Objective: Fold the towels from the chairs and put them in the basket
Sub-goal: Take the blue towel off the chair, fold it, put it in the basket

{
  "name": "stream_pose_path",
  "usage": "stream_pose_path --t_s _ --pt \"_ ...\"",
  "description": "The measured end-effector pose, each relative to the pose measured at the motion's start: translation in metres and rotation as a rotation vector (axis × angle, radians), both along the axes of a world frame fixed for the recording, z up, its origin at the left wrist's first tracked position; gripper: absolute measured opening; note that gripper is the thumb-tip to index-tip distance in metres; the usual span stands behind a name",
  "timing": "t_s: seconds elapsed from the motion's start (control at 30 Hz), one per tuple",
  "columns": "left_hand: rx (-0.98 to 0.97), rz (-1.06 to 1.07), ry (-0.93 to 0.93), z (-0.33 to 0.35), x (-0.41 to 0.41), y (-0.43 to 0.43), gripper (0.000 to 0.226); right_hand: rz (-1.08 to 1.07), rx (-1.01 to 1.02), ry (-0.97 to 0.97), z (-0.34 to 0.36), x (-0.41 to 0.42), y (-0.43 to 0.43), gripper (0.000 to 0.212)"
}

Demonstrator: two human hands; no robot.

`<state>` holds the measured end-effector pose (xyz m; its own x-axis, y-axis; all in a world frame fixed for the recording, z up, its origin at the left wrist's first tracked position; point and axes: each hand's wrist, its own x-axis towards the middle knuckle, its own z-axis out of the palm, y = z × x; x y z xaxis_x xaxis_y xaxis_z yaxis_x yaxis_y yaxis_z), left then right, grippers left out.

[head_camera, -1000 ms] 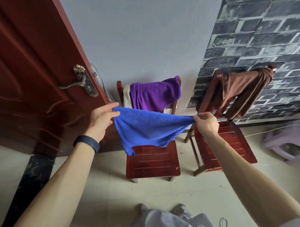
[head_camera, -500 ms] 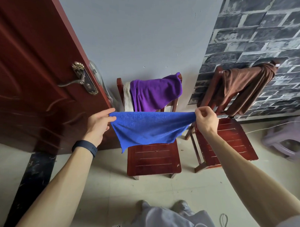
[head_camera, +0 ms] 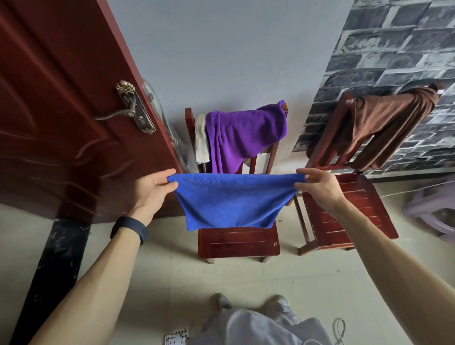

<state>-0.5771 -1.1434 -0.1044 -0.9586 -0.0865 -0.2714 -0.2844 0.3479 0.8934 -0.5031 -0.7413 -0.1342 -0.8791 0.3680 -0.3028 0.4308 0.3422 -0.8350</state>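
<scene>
A blue towel [head_camera: 230, 201] hangs stretched between my hands in front of the middle wooden chair [head_camera: 238, 241]. My left hand [head_camera: 153, 190] pinches its top left corner and my right hand [head_camera: 317, 187] pinches its top right corner. The top edge is taut and level, the lower part sags to a doubled hem. A purple towel [head_camera: 244, 136] and a cream towel [head_camera: 201, 138] drape over that chair's backrest. A brown towel [head_camera: 385, 121] hangs over the back of the right chair [head_camera: 349, 205]. No basket is in view.
A dark red door [head_camera: 56, 101] with a brass handle stands open on the left. A pale purple plastic stool [head_camera: 438, 208] sits at the right edge. Playing cards [head_camera: 176, 341] and a white cord [head_camera: 340, 331] lie on the tiled floor by my feet.
My hands have pulled further apart, drawing the towel's top edge taut and level. The hanging lower corner has evened into a flatter bottom hem.
</scene>
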Motion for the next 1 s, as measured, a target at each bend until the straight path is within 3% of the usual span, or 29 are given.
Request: stream_pose_path --t_s 0.07,0.13,0.23,0.33,0.57,0.67,0.8,1.0 --pt "-0.152 -0.045 0.037 -0.005 0.001 -0.003 0.038 0.132 0.350 -0.003 -0.003 0.002 -0.004 0.032" --pt "-0.290 -0.071 0.060 -0.014 0.004 -0.007 0.033 0.186 0.539 0.087 -0.011 0.006 -0.008 0.026" --pt "-0.556 -0.130 0.100 -0.036 0.011 -0.014 0.024 0.213 0.653 0.217 -0.026 0.017 -0.015 0.020" --pt "-0.762 -0.174 0.054 -0.056 0.024 -0.020 0.020 0.215 0.712 0.230 -0.042 0.037 -0.022 0.016" --pt "-0.823 -0.268 -0.138 -0.101 0.059 -0.027 0.016 0.289 0.525 -0.089 -0.095 0.089 -0.023 0.006" --pt "-0.803 -0.284 -0.186 -0.116 0.065 -0.021 0.015 0.172 0.344 -0.201 -0.101 0.096 -0.029 0.010" --pt "-0.756 -0.252 -0.247 -0.137 0.059 -0.010 0.016 0.017 0.163 -0.262 -0.113 0.086 -0.022 0.011" --pt "-0.747 -0.193 -0.263 -0.205 -0.004 0.016 0.017 -0.046 0.125 -0.306 -0.185 0.019 0.008 0.004"
